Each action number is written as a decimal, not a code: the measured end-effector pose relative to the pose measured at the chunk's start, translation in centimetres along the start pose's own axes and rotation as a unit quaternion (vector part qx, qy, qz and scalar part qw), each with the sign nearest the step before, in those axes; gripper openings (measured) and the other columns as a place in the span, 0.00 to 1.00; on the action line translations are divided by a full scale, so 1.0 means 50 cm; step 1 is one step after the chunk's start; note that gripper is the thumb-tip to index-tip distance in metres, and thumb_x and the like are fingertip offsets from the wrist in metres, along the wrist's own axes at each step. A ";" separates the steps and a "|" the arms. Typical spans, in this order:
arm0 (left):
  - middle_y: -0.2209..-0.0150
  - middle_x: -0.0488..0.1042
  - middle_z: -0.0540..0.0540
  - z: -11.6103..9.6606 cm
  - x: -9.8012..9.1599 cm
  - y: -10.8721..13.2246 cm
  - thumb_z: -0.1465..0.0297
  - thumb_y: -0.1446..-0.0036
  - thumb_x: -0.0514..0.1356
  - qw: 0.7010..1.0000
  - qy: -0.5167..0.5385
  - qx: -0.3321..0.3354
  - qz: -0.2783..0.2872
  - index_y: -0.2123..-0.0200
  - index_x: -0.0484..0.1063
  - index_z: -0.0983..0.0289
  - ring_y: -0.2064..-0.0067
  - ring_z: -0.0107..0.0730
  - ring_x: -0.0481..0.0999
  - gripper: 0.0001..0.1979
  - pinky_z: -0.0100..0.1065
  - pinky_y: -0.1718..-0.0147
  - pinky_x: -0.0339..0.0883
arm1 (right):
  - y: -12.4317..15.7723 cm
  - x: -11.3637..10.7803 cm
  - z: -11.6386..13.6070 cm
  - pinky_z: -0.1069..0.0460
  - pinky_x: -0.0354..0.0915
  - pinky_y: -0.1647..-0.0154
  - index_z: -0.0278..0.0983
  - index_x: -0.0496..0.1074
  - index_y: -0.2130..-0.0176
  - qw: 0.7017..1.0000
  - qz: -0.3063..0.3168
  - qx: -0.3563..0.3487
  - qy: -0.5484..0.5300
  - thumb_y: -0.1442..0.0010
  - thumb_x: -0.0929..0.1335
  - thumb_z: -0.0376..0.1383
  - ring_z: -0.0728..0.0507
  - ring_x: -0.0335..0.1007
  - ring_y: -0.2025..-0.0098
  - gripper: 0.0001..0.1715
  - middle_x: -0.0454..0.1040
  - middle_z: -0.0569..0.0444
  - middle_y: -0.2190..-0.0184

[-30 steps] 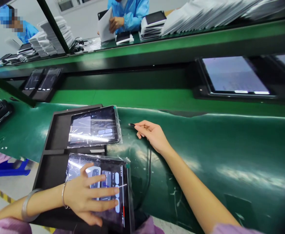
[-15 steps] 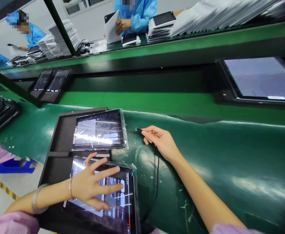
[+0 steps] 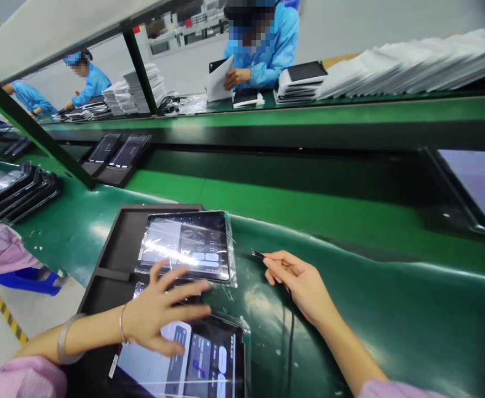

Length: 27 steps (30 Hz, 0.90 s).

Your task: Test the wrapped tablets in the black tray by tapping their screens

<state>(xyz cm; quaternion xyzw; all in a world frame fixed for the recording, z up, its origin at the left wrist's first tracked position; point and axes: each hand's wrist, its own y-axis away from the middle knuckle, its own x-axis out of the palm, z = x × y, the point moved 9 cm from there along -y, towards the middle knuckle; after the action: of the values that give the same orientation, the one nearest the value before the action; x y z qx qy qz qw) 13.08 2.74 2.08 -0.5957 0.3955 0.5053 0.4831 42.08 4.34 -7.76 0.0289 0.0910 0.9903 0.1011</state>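
My left hand [image 3: 165, 312] is spread with fingers apart over the upper edge of the near tablet [image 3: 203, 362]; whether a fingertip touches the glass I cannot tell. That tablet's screen is lit, and clear film covers it. Beyond it, a second lit tablet [image 3: 205, 240] lies in film. Both rest partly on a black divided tray [image 3: 118, 243]. To the right, my right hand [image 3: 300, 279] pinches a black cable [image 3: 291, 342] just behind its plug [image 3: 258, 254], which points left. The cable hangs down from the fingers toward the bench's front edge.
A green bench [image 3: 375, 309] borders a sunken green conveyor [image 3: 267, 199] bearing a tray of tablets [image 3: 128, 152] and a large lit tablet [image 3: 478, 182]. Stacked black trays [image 3: 31, 190] stand left. Across the line, a co-worker [image 3: 263, 50] handles a white sleeve beside piled sleeves [image 3: 412, 66].
The camera view has shifted, so the scene sits lower and further right. My left hand has moved up over the near tablet toward the far one. My right hand still holds the cable.
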 end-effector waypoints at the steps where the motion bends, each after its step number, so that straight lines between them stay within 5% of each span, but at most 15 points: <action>1: 0.24 0.55 0.53 0.042 -0.007 0.008 0.40 0.32 0.47 0.998 0.008 -0.059 -0.003 0.30 0.66 0.48 0.25 0.62 0.44 0.35 0.61 0.29 0.24 | -0.001 -0.001 -0.002 0.48 0.53 0.67 0.37 0.78 0.61 1.000 0.000 0.002 -0.001 0.42 0.76 0.59 0.46 0.62 0.73 0.28 0.72 0.56 0.79; 4: 0.21 0.40 0.53 0.136 -0.027 0.030 0.47 0.27 0.43 0.984 0.039 -0.172 -0.038 0.33 0.69 0.48 0.25 0.67 0.38 0.29 0.67 0.32 0.31 | -0.006 -0.004 -0.005 0.48 0.54 0.67 0.36 0.79 0.60 1.000 -0.001 0.000 0.004 0.42 0.76 0.59 0.45 0.62 0.73 0.29 0.72 0.55 0.79; 7: 0.21 0.32 0.51 0.165 -0.014 0.027 0.53 0.27 0.49 0.978 0.066 -0.197 -0.027 0.33 0.68 0.46 0.25 0.70 0.36 0.25 0.72 0.34 0.37 | -0.008 -0.007 -0.008 0.48 0.54 0.67 0.36 0.79 0.60 1.000 -0.003 0.000 0.010 0.42 0.76 0.59 0.45 0.63 0.73 0.29 0.72 0.55 0.79; 12: 0.21 0.34 0.55 0.142 0.021 -0.039 0.53 0.36 0.63 0.986 0.055 -0.159 0.014 0.30 0.64 0.42 0.25 0.76 0.40 0.31 0.76 0.35 0.41 | -0.009 -0.013 -0.019 0.47 0.56 0.67 0.37 0.79 0.60 1.000 -0.007 0.004 0.004 0.41 0.76 0.57 0.44 0.63 0.73 0.26 0.72 0.54 0.78; 17: 0.22 0.43 0.58 0.132 0.034 -0.099 0.51 0.34 0.63 0.992 0.041 -0.121 0.023 0.32 0.68 0.44 0.25 0.73 0.41 0.28 0.76 0.34 0.39 | -0.004 -0.015 -0.025 0.46 0.55 0.67 0.38 0.79 0.60 1.000 -0.006 0.007 0.005 0.41 0.76 0.57 0.44 0.62 0.73 0.26 0.72 0.55 0.78; 27: 0.22 0.44 0.57 0.119 0.027 -0.106 0.59 0.34 0.64 0.987 0.046 -0.146 0.050 0.32 0.67 0.44 0.25 0.74 0.46 0.28 0.75 0.33 0.43 | -0.097 0.022 0.053 0.47 0.60 0.70 0.36 0.82 0.62 0.993 -0.076 -0.075 0.056 0.48 0.76 0.61 0.44 0.64 0.74 0.33 0.74 0.53 0.77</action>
<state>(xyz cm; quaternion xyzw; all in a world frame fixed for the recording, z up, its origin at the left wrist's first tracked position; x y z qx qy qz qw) 17.08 9.73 1.53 -0.6619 0.3686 0.5533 0.3463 42.13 9.72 -6.04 -0.0410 0.0241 0.9838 0.1726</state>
